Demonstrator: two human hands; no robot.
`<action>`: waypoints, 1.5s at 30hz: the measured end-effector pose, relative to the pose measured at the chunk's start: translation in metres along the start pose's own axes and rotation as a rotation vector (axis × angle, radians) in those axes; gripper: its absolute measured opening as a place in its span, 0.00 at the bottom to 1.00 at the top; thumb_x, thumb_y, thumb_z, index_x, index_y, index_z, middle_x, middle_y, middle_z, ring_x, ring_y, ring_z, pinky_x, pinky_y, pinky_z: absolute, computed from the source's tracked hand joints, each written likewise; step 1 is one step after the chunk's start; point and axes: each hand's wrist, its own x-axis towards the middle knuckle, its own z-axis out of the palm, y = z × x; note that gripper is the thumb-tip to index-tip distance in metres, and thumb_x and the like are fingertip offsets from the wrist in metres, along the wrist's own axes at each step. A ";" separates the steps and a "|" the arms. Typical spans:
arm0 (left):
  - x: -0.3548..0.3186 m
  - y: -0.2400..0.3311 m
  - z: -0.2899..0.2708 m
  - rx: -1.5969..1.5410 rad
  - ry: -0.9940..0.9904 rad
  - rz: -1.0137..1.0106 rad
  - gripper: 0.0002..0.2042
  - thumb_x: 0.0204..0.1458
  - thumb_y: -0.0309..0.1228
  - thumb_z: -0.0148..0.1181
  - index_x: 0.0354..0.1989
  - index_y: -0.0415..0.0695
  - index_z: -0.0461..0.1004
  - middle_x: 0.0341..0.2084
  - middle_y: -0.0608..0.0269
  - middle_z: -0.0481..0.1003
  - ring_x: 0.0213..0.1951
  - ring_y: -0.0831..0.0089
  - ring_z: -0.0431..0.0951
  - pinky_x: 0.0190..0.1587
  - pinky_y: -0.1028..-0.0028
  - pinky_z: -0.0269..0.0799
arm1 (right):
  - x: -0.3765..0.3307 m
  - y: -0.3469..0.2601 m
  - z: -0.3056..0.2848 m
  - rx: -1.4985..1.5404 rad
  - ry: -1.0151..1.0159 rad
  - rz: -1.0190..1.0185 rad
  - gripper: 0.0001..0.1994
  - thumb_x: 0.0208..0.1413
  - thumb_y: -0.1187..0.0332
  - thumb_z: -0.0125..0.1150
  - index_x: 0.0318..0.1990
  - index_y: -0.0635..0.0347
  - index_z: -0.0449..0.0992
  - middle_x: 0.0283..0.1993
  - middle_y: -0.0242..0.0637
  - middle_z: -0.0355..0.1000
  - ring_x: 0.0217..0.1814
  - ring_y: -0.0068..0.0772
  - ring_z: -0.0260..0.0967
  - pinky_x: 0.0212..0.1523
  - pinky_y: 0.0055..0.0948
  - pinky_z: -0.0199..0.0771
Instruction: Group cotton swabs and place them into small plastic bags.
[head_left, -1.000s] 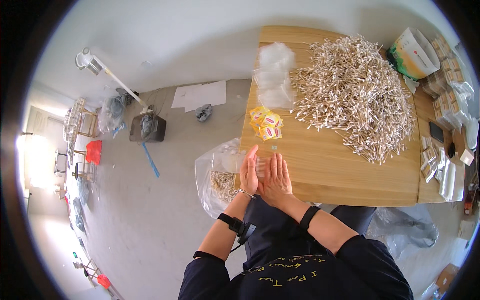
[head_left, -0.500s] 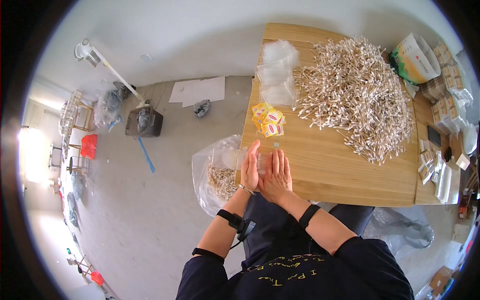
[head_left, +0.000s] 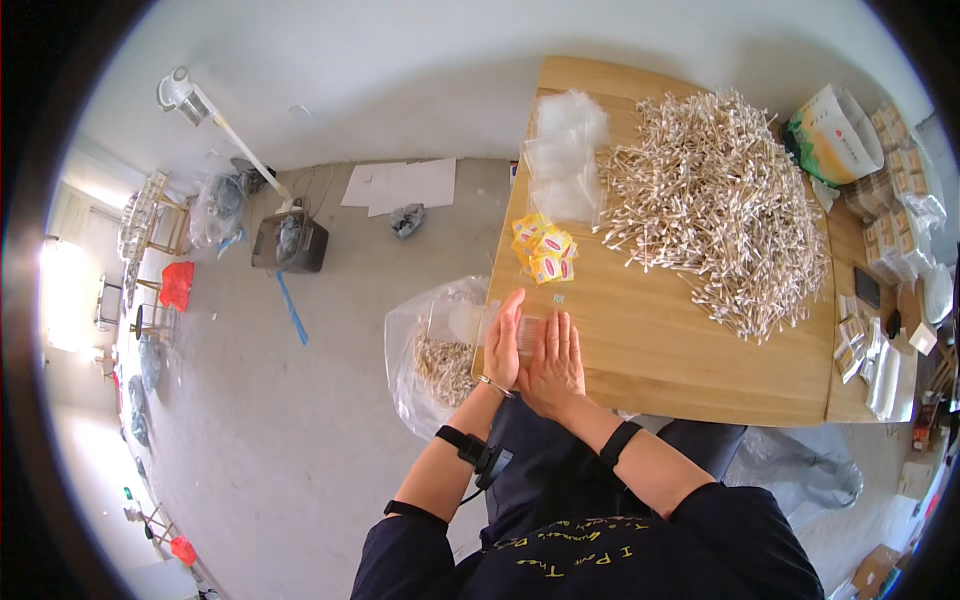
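Note:
At the table's near left corner, my left hand (head_left: 504, 347) stands on its edge with fingers stretched out straight. My right hand (head_left: 553, 366) lies flat beside it, its fingers pointing away from me. In the narrow gap between the two hands shows a row of cotton swabs (head_left: 527, 335), lined up side by side. My palms partly cover them, and whether a clear bag surrounds them I cannot tell. Just beyond my fingers is a heap of yellow, white and red packets (head_left: 545, 250). A large pile of loose cotton swabs (head_left: 715, 210) spreads over the far middle of the wooden table (head_left: 660, 350).
Clear plastic bags (head_left: 566, 150) lie at the table's far left. A white carton (head_left: 835, 135) and stacked packs of swabs (head_left: 895, 230) stand at the right. Below the left edge sits a clear sack of swabs (head_left: 440, 365). A grey bin (head_left: 305, 245) is farther left.
My hands keep almost the same pose around the row of swabs. The whole view has shifted a little, so the table sits slightly lower in the picture.

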 end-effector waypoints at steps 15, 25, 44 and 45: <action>0.003 0.057 -0.036 0.765 -0.207 0.206 0.27 0.50 0.27 0.52 0.61 0.35 0.59 0.61 0.45 0.59 0.66 0.52 0.53 0.68 0.62 0.46 | 0.015 -0.012 0.010 0.028 0.086 -0.075 0.39 0.56 0.52 0.42 0.64 0.81 0.44 0.70 0.65 0.34 0.74 0.62 0.24 0.71 0.50 0.25; 0.027 0.085 -0.079 1.410 -0.487 0.102 0.31 0.37 0.25 0.59 0.57 0.42 0.64 0.60 0.57 0.63 0.68 0.59 0.49 0.70 0.60 0.38 | 0.022 -0.027 0.015 0.008 0.065 -0.065 0.40 0.57 0.49 0.42 0.64 0.79 0.46 0.70 0.64 0.35 0.75 0.59 0.25 0.72 0.48 0.24; 0.017 0.045 -0.140 0.857 -0.049 -0.021 0.40 0.39 0.31 0.65 0.64 0.39 0.53 0.61 0.41 0.58 0.64 0.56 0.57 0.65 0.62 0.52 | 0.042 -0.075 0.028 0.173 0.093 -0.023 0.44 0.53 0.53 0.49 0.65 0.80 0.37 0.70 0.67 0.31 0.74 0.63 0.20 0.71 0.50 0.19; 0.015 0.038 -0.144 0.859 -0.045 -0.023 0.40 0.39 0.31 0.65 0.64 0.39 0.53 0.61 0.41 0.58 0.64 0.56 0.57 0.65 0.62 0.52 | 0.043 -0.077 0.027 0.178 0.089 -0.030 0.44 0.53 0.53 0.49 0.65 0.80 0.37 0.70 0.67 0.30 0.74 0.63 0.20 0.71 0.50 0.18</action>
